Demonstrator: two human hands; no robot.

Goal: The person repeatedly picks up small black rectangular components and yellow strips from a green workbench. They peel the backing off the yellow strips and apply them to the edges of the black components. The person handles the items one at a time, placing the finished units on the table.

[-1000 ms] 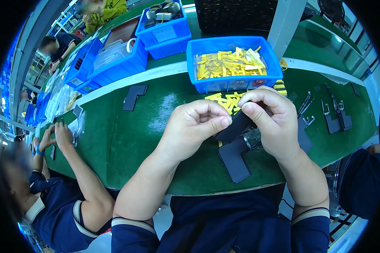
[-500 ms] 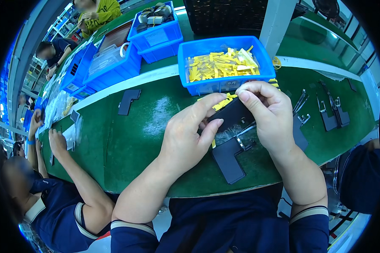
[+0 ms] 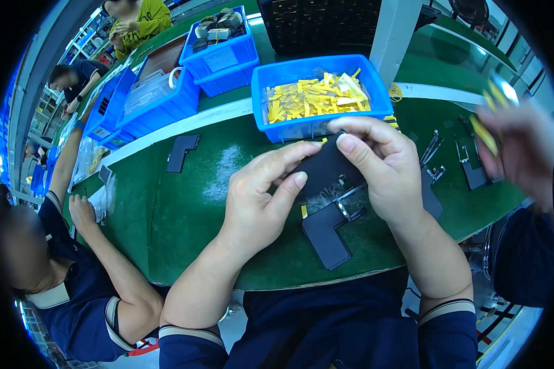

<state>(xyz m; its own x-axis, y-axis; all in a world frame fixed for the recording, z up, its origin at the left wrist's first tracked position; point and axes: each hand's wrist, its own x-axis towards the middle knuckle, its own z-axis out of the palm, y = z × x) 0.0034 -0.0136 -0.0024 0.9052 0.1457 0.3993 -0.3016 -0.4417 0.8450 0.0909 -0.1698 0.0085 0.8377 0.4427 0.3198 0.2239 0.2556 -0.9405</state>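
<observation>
My left hand point(image 3: 252, 203) pinches the left side of a flat black plastic part point(image 3: 327, 171) between thumb and fingers. At its upper right edge, my right hand point(image 3: 385, 169) grips the same part, thumb on top. A scrap of yellow strip point(image 3: 324, 141) shows by my left fingertips; whether it sticks to the part cannot be made out. Below the held part lies an L-shaped black part point(image 3: 327, 238) with a metal hinge point(image 3: 345, 210), on the green table. Just beyond my hands stands a blue bin point(image 3: 274, 131) full of yellow strips point(image 3: 311, 98).
A co-worker's blurred hand point(image 3: 523, 154) with yellow strips is at the right, over more black hinged parts point(image 3: 476, 175). A black part point(image 3: 182, 154) lies left. Blue bins point(image 3: 160, 111) stand far left. Another person point(image 3: 86, 307) sits at my left. A white post point(image 3: 397, 37) rises behind the bin.
A co-worker's hand with yellow strips has come in from the right. The person at my left has stretched an arm toward the far bins. My hands keep hold of the black part, slightly tilted.
</observation>
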